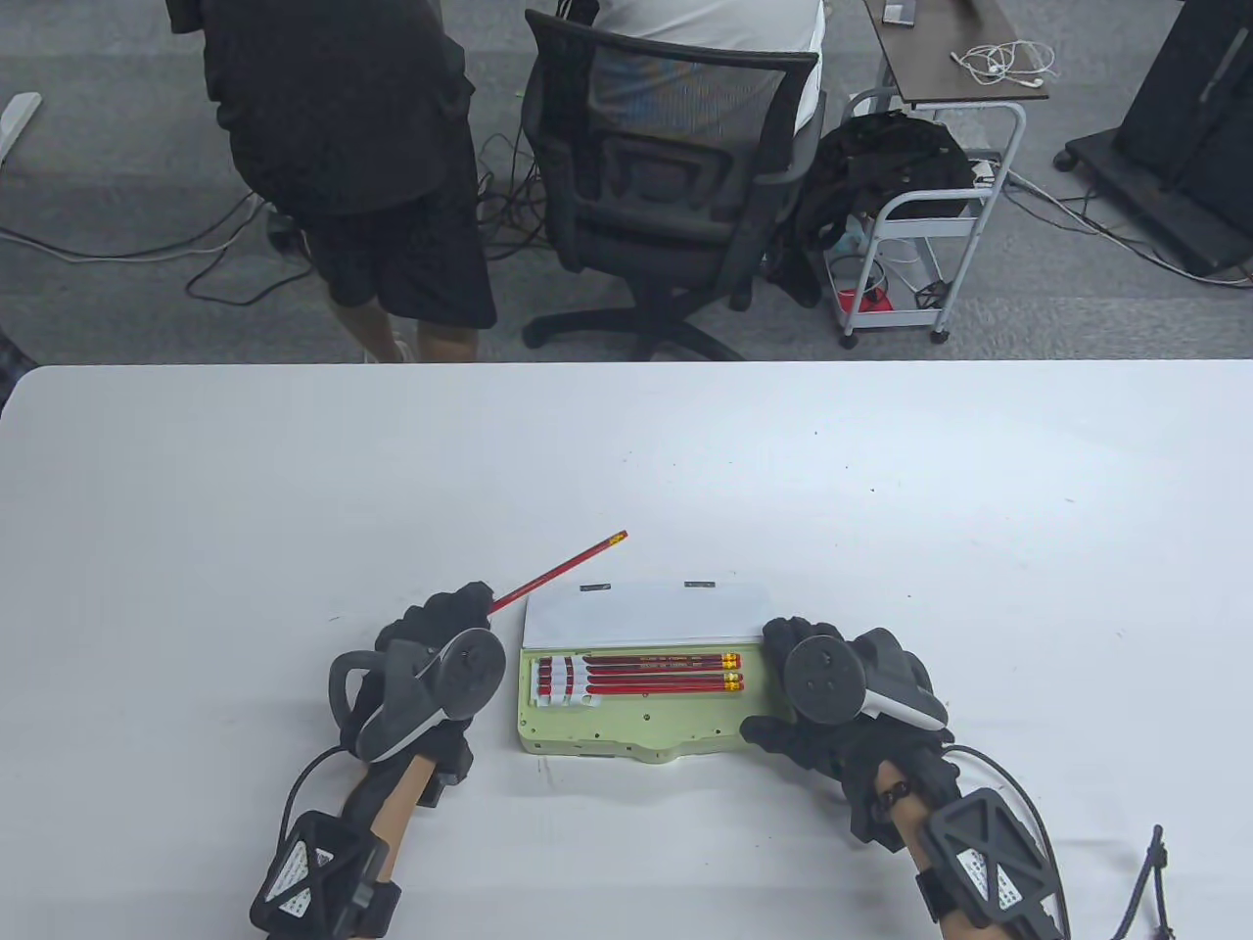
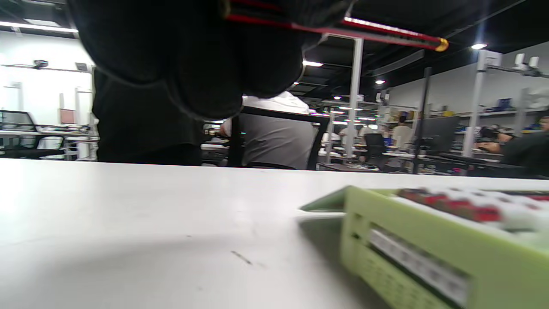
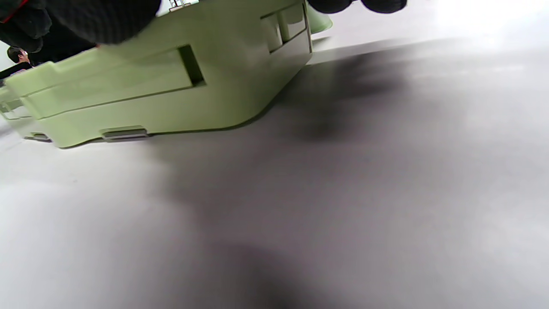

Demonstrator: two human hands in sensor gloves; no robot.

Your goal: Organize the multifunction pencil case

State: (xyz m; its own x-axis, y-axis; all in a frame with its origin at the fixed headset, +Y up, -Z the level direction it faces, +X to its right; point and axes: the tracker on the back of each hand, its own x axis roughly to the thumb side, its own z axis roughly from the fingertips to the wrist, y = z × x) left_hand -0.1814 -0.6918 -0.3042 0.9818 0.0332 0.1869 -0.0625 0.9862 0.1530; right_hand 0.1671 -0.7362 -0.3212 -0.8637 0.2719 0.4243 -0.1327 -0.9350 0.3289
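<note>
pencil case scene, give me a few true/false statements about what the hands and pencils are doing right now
1. The left hand holds a red pencil. True.
2. The pencil case is closed. False: its lid is open, lying back flat.
3. Red pencils already lie inside the case, side by side. True.
4. The right hand is far from the case. False: it is at the case's right end, fingers on it.
5. The held pencil's eraser end points toward the person. False: it points away, toward the far side of the table.
</note>
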